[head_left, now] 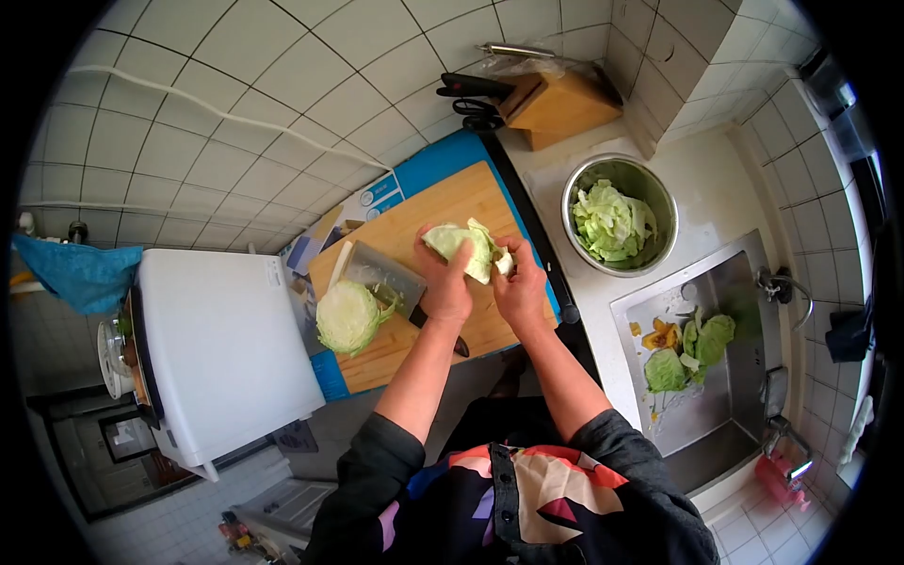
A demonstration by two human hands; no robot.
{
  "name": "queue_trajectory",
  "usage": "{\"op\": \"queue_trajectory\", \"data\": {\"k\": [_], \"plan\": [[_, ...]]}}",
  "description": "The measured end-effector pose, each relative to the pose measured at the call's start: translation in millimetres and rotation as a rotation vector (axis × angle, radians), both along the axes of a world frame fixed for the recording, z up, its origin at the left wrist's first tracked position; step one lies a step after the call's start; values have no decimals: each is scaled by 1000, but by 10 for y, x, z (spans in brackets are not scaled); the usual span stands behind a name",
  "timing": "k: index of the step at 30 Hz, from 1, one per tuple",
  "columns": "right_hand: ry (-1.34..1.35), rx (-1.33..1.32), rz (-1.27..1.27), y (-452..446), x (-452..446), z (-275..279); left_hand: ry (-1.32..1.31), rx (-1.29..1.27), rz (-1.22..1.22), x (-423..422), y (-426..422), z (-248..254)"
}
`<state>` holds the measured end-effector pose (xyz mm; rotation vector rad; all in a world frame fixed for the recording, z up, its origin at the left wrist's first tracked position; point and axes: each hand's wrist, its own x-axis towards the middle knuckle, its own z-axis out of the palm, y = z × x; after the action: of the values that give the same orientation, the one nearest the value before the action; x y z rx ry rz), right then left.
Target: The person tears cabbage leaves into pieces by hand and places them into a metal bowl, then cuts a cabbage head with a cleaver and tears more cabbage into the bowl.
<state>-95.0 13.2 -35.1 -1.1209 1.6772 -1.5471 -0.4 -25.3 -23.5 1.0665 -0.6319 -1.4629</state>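
Observation:
Over the wooden cutting board (490, 353) I hold a piece of cabbage (459, 243) between both hands. My left hand (446, 281) is closed around its left side, thumb on top. At its right edge, my right hand (520, 285) pinches a pale bit of the leaf. A larger cut cabbage (348, 318) rests on the board to the left, pale cut face up. Beside it lies a cleaver (381, 276) with a wide blade, flat on the board; its dark handle passes partly under my left forearm.
A steel bowl (667, 202) of torn cabbage leaves (614, 221) stands right of the board. Beyond it, the sink (734, 395) holds loose green leaves (692, 348). A knife block (560, 104) with scissors stands at the back wall. A white appliance (221, 344) borders the left side.

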Motion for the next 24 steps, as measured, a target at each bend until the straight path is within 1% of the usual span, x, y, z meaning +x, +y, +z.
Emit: {"op": "queue_trajectory", "data": {"k": [2,4,6,7,9,11,12,13,14,15,16,17,18,19,20,21,22,24], "plan": [[-14,-37,-24,-19,29,-42,-194,-105,-65,-21,16,0],[-73,-4,-82,-45,2,-61,-189,-104,-88,-4,33,37],[-96,38,-93,-63,1,-47,-188,-153,-31,0,43,35],[-88,46,-110,-75,-5,-27,-185,-152,-32,3,47,50],[-80,55,-127,-125,-17,-64,-73,-139,49,12,59,96],[-187,-93,-169,-200,3,-228,-54,-139,90,-7,94,140],[-188,-94,-168,-207,13,-268,-34,-140,131,-11,100,150],[-235,-41,-177,-211,18,-307,-34,-141,133,6,94,136],[-282,12,-187,-213,14,-348,32,-169,175,43,81,98],[-511,11,-222,-222,-56,-409,98,-197,218,90,59,54],[-741,10,-257,-229,-158,-387,74,-203,285,175,-3,31],[-854,-83,-235,-198,-246,-365,105,-194,271,313,-67,26],[-853,-82,-234,-188,-301,-283,135,-185,258,404,-115,42],[-940,-53,-151,-167,-332,-214,133,-181,262,399,-134,116],[-1028,-24,-67,-151,-346,-150,-78,-158,190,393,-155,197],[-1100,-22,-36,-156,-352,-92,-287,-138,115,380,-178,260],[-1100,-25,-33,-172,-361,-73,-286,-141,117,385,-195,246],[-1267,-13,29,-189,-389,-52,-1267,-412,-168,375,-214,205]]}}
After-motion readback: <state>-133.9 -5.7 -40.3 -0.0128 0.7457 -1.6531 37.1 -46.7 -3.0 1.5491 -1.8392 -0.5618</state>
